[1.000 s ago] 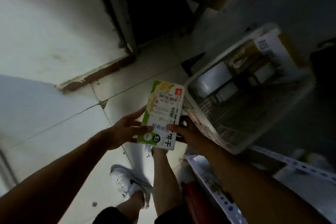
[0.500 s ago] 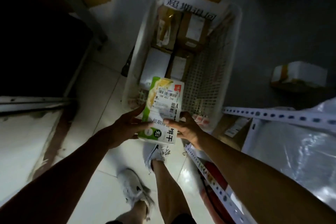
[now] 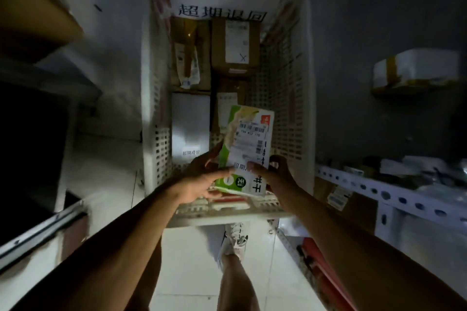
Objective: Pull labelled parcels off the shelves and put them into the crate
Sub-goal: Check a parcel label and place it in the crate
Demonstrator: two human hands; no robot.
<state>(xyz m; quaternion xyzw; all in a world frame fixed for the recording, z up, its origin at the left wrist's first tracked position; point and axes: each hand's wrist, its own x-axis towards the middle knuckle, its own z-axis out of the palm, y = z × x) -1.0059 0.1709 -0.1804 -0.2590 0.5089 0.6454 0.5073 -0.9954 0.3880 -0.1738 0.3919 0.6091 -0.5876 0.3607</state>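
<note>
At the far left a brown cardboard box [image 3: 32, 5] sits on a dark shelf, blurred. The pale tiled floor [image 3: 192, 272] runs beneath the person's bare leg and white sneaker [image 3: 235, 240].

The left hand [image 3: 199, 182] grips the lower left edge of the green-and-white parcel [image 3: 246, 149], thumb across the printed front and fingers curled behind it. The parcel is a flat printed carton with a white barcode label [image 3: 250, 141] stuck on its face; it is tilted slightly to the right and held in the air over the near end of the crate, not yet resting inside. The right hand [image 3: 275, 177] clasps the lower right corner, thumb on the front and fingers wrapped behind.

The white perforated crate [image 3: 285, 88] stands on the floor straight ahead. At its far end a white sign with black characters [image 3: 219, 11] leans up, topped by a yellow strip. Inside lie brown labelled boxes [image 3: 235, 48] at the far end and a white packet [image 3: 190, 121] nearer the left wall.

Compared with half a second ago, the crate now fills the centre of the view and lies almost squarely under the parcel, whereas it then sat further off and up. The hands have carried the parcel forward across the near rim.

To the right, a grey perforated shelf rail [image 3: 389, 189] crosses the view, a labelled cardboard box [image 3: 338, 197] tucked below it. A white parcel with yellow tape [image 3: 414, 68] lies well apart on the dark floor.
</note>
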